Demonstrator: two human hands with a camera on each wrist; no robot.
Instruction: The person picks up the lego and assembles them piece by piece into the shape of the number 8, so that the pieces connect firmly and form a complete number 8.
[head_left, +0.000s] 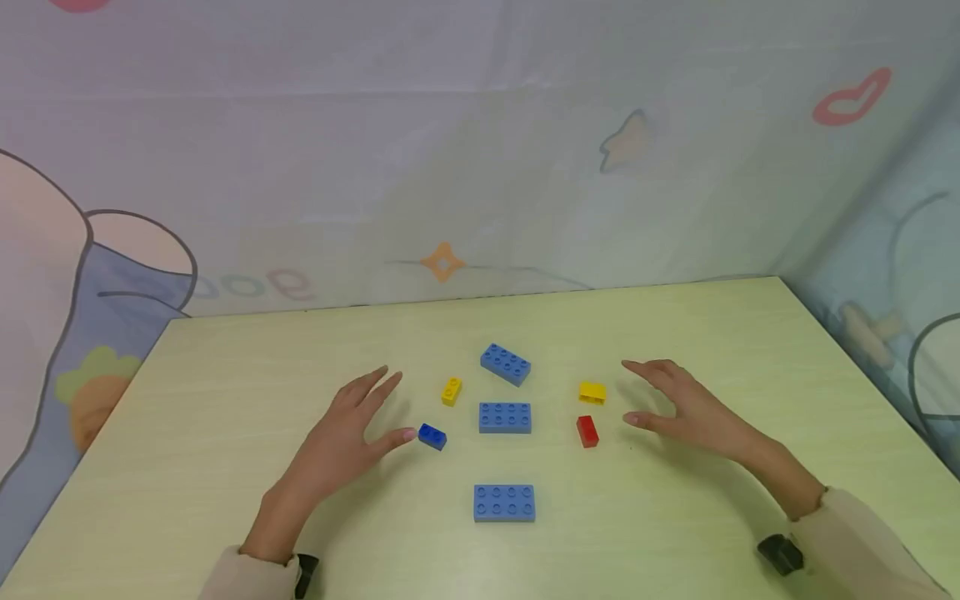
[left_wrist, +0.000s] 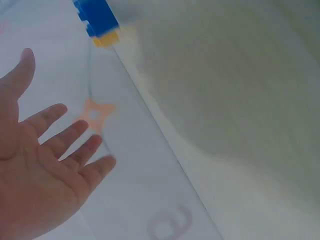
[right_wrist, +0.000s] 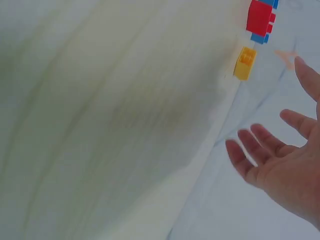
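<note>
My left hand (head_left: 341, 442) is held above the table with fingers spread, its thumb near a small dark blue brick (head_left: 432, 436). A small yellow brick (head_left: 452, 391) lies a little beyond that. In the left wrist view the left palm (left_wrist: 45, 175) holds nothing. My right hand (head_left: 686, 408) hovers with fingers apart, nearest to a yellow brick (head_left: 592, 392) and a red brick (head_left: 587, 431). The right wrist view shows that hand (right_wrist: 290, 170) holding nothing. Between the hands, three larger light blue bricks lie in a rough column: far (head_left: 506, 364), middle (head_left: 505, 418) and near (head_left: 504, 503).
The pale wooden table (head_left: 187, 417) ends at a printed cloth backdrop (head_left: 480, 167) behind it. Another patterned cloth (head_left: 900, 275) hangs at the right side. Dark wrist devices (head_left: 781, 554) sit at both sleeves.
</note>
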